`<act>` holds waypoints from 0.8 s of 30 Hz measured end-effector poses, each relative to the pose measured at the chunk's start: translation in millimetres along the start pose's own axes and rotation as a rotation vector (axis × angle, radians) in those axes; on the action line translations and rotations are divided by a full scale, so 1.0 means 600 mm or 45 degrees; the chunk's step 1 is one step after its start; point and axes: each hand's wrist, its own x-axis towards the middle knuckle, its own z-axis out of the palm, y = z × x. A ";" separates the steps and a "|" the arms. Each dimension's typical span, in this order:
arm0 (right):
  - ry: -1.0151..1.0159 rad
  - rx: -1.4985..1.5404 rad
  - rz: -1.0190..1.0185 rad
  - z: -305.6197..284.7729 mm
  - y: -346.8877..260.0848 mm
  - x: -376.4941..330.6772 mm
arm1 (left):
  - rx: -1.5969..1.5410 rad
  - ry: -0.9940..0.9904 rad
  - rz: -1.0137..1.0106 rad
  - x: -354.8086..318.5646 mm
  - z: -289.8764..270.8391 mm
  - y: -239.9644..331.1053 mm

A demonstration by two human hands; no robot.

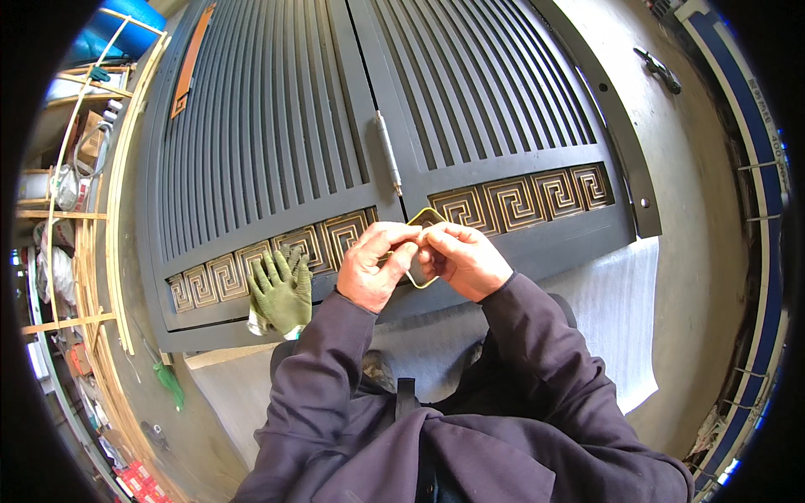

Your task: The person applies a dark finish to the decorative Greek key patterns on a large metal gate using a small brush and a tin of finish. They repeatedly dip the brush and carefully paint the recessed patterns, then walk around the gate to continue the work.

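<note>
My left hand (373,267) and my right hand (466,258) meet over the lower edge of a dark grey slatted double door panel (537,245). Both have their fingertips pinched together. Between them is a thin loop with a pale yellow edge (429,215), partly covered by my fingers; its exact kind cannot be made out. Left of my left hand, a pair of green work gloves (281,289) lies on the panel, over part of the gold key-pattern band (225,277). Beyond my hands, a slim silver rod-shaped tool (388,155) rests along the middle seam.
An orange-brown strip (193,63) lies on the panel's far left. White foam sheeting (616,314) spreads underneath. A black hand tool (658,70) lies on the floor at far right, near a blue and white beam (759,159). Wooden racks (126,184) with clutter line the left.
</note>
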 end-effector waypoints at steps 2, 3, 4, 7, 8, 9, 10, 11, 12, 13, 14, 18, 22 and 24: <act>0.071 -0.005 -0.029 0.003 -0.004 0.001 | -0.065 0.013 -0.034 0.004 0.005 -0.001; 0.061 -0.019 -0.016 0.003 -0.003 0.003 | -0.098 0.024 -0.040 0.005 0.006 -0.002; 0.047 -0.040 -0.034 0.000 -0.002 0.006 | -0.137 0.026 -0.048 0.005 0.010 -0.004; 0.041 -0.113 -0.073 -0.010 0.014 0.013 | -0.016 0.061 -0.033 0.000 0.014 -0.012; 0.035 -0.143 -0.077 -0.013 0.019 0.015 | 0.022 0.084 -0.027 -0.002 0.015 -0.014; 0.028 -0.174 -0.084 -0.015 0.024 0.018 | 0.082 0.104 0.015 -0.002 0.016 -0.017; 0.020 -0.207 -0.092 -0.017 0.027 0.020 | 0.126 0.118 0.062 -0.001 0.016 -0.019; 0.016 -0.202 -0.107 -0.018 0.031 0.023 | 0.170 0.132 0.107 0.001 0.017 -0.020; 0.019 -0.205 -0.108 -0.019 0.032 0.024 | 0.215 0.145 0.154 0.002 0.017 -0.022; 0.024 -0.206 -0.109 -0.020 0.032 0.025 | 0.217 0.150 0.168 0.004 0.018 -0.022; 0.043 -0.207 -0.113 -0.020 0.032 0.026 | 0.218 0.152 0.184 0.005 0.018 -0.023; 0.026 -0.160 -0.086 -0.013 0.026 0.023 | 0.178 0.147 0.172 0.005 0.014 -0.028; -0.052 -0.166 -0.043 -0.002 0.015 0.018 | -0.267 0.110 -0.037 0.003 0.010 -0.037; -0.111 -0.188 -0.053 0.004 0.009 0.014 | -0.761 0.054 -0.253 -0.001 0.007 -0.039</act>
